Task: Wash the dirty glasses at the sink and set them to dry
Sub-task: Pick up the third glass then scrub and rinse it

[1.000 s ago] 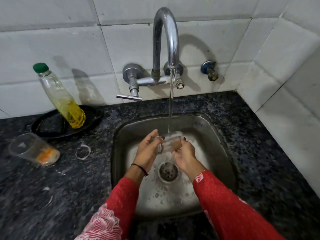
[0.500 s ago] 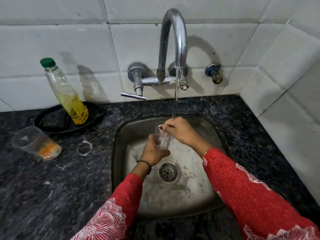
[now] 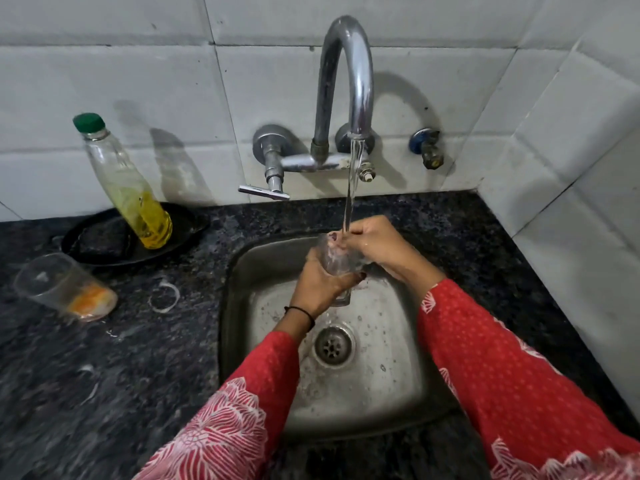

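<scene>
Glass this wet is slippery and can break. At nine o'clock from the steel sink (image 3: 239, 271) stands a clear glass with orange dregs (image 3: 65, 287). At the sink's twelve o'clock the left hand (image 3: 317, 284) wraps the clear tumbler (image 3: 334, 263) low, a safe hold, and the right hand (image 3: 375, 245) pinches its rim.

sleeves (image 3: 491, 368) red, white floral | bottle cap (image 3: 88, 122) green | countertop (image 3: 104, 375) black speckled

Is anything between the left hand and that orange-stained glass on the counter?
Nothing tall. Only a small white ring lies flat on the dark stone counter between the left hand and the clear orange-stained glass. That hand's grip is full, though: it holds another clear glass.
</scene>
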Available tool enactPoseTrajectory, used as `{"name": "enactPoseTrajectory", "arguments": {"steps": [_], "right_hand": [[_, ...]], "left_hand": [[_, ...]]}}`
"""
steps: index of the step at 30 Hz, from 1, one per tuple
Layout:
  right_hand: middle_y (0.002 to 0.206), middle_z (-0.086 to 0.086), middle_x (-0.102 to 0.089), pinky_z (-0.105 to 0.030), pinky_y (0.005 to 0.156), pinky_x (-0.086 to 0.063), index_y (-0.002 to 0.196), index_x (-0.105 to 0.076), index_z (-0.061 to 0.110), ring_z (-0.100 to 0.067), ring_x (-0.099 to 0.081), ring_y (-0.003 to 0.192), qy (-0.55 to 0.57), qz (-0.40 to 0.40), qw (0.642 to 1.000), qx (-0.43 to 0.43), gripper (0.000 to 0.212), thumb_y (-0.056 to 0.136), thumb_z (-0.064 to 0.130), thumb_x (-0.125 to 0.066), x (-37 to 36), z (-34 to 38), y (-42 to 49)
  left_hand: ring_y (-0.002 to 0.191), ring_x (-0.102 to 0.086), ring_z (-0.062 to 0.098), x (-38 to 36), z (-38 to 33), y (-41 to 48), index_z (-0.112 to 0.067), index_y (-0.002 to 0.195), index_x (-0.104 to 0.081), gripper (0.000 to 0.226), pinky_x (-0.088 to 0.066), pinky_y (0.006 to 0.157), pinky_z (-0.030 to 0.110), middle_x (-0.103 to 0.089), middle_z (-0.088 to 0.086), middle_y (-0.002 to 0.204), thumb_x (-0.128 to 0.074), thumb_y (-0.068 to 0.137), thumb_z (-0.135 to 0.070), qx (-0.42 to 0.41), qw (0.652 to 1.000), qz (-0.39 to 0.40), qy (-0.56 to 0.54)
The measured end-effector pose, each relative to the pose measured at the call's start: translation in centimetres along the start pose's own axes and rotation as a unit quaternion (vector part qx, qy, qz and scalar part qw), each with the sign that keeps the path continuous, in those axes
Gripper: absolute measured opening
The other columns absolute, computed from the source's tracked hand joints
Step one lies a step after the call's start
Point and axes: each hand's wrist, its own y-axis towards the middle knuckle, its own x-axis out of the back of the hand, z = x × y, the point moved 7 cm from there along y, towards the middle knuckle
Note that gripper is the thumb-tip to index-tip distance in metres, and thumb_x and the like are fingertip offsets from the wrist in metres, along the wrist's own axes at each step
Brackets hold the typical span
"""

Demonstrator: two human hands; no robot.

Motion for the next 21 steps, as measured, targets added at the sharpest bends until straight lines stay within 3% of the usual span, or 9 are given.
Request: {"name": "enactPoseTrajectory", "arguments": {"steps": [3, 5, 6, 8, 10, 14, 17, 19, 21], "right_hand": [[0.073, -0.005, -0.072, -0.024, 0.068, -0.054, 0.082, -0.069, 0.003, -0.012, -0.067, 0.067, 0.139, 0.048, 0.989, 0.009, 0.010, 0.085, -0.003, -0.061, 0.8, -0.3, -1.0], [0.071, -0.003, -0.073, -0.019, 0.068, -0.054, 0.084, -0.067, -0.002, -0.009, -0.066, 0.067, 0.195, 0.074, 0.978, 0.005, 0.008, 0.084, -0.005, -0.060, 0.7, -0.2, -1.6], [0.070, -0.005, -0.071, -0.018, 0.067, -0.053, 0.082, -0.068, -0.002, -0.008, -0.065, 0.065, 0.169, 0.070, 0.983, 0.006, 0.007, 0.084, -0.002, -0.062, 0.6, -0.2, -1.5], [0.064, -0.004, -0.066, -0.016, 0.059, -0.045, 0.070, -0.070, 0.007, -0.003, -0.057, 0.056, -0.018, 0.041, 0.999, 0.023, 0.013, 0.083, 0.007, -0.068, 0.4, 0.4, -1.1], [0.061, -0.004, -0.062, -0.019, 0.053, -0.038, 0.064, -0.069, 0.008, -0.004, -0.050, 0.053, -0.154, 0.023, 0.987, 0.039, 0.019, 0.082, 0.012, -0.071, -0.3, 0.9, -0.7], [0.081, -0.017, -0.070, -0.029, 0.074, -0.050, 0.083, -0.072, 0.000, -0.018, -0.064, 0.074, 0.035, 0.004, 0.999, 0.026, 0.007, 0.084, 0.003, -0.066, 0.9, 0.9, -1.4], [0.078, -0.016, -0.066, -0.019, 0.077, -0.052, 0.087, -0.067, -0.008, -0.009, -0.067, 0.071, 0.157, 0.050, 0.986, 0.030, 0.009, 0.085, -0.005, -0.059, 1.4, 0.7, -2.3], [0.071, -0.010, -0.067, -0.013, 0.072, -0.050, 0.079, -0.067, -0.004, -0.004, -0.066, 0.067, 0.132, 0.047, 0.990, 0.021, 0.009, 0.085, -0.003, -0.061, 0.9, 0.6, -2.4], [0.061, 0.000, -0.066, -0.012, 0.061, -0.047, 0.071, -0.069, 0.008, 0.001, -0.060, 0.055, 0.004, 0.008, 1.000, 0.016, 0.014, 0.085, 0.007, -0.066, 0.2, 0.4, -1.6]], "left_hand": [[0.103, -0.065, 0.015, 0.3, 0.0, -0.1, -0.019, 0.120, -0.054, 0.060, -0.053, 0.091, 0.032, -0.067, 0.001, 0.114, -0.083, 0.068, -0.025, 0.035, 0.994, 0.100, -0.026], [0.101, -0.067, 0.019, 0.2, -0.4, 0.0, -0.014, 0.121, -0.056, 0.055, -0.054, 0.091, 0.035, -0.068, 0.005, 0.112, -0.080, 0.071, -0.015, 0.038, 0.987, 0.145, -0.065], [0.096, -0.067, 0.019, 0.3, -0.4, 0.3, -0.012, 0.121, -0.054, 0.058, -0.055, 0.086, 0.034, -0.068, 0.006, 0.109, -0.080, 0.069, -0.013, 0.035, 0.989, 0.130, -0.057], [0.090, -0.065, 0.017, 0.2, -0.5, 0.7, -0.012, 0.121, -0.048, 0.066, -0.056, 0.079, 0.033, -0.066, 0.006, 0.107, -0.083, 0.065, -0.018, 0.020, 0.997, 0.078, 0.010], [0.095, -0.066, 0.016, 0.0, -0.9, 0.9, -0.016, 0.120, -0.043, 0.073, -0.055, 0.084, 0.037, -0.067, 0.002, 0.107, -0.086, 0.061, -0.025, -0.009, 0.997, 0.038, 0.070], [0.099, -0.065, 0.015, 0.0, -1.9, 0.3, -0.010, 0.127, -0.046, 0.072, -0.055, 0.088, 0.032, -0.065, 0.004, 0.113, -0.082, 0.065, -0.018, -0.003, 0.994, 0.099, -0.034], [0.100, -0.066, 0.027, 0.5, -1.4, -1.5, -0.013, 0.128, -0.051, 0.052, -0.057, 0.082, 0.040, -0.065, 0.012, 0.119, -0.070, 0.079, -0.017, 0.072, 0.961, 0.205, -0.172], [0.088, -0.066, 0.030, -0.1, -0.9, -2.5, -0.012, 0.117, -0.056, 0.032, -0.056, 0.072, 0.040, -0.064, 0.018, 0.110, -0.065, 0.086, -0.017, 0.110, 0.949, 0.228, -0.191], [0.076, -0.062, 0.025, -0.5, -1.2, -2.6, -0.015, 0.107, -0.053, 0.028, -0.055, 0.064, 0.035, -0.061, 0.014, 0.095, -0.069, 0.084, -0.015, 0.090, 0.979, 0.155, -0.095]]}}
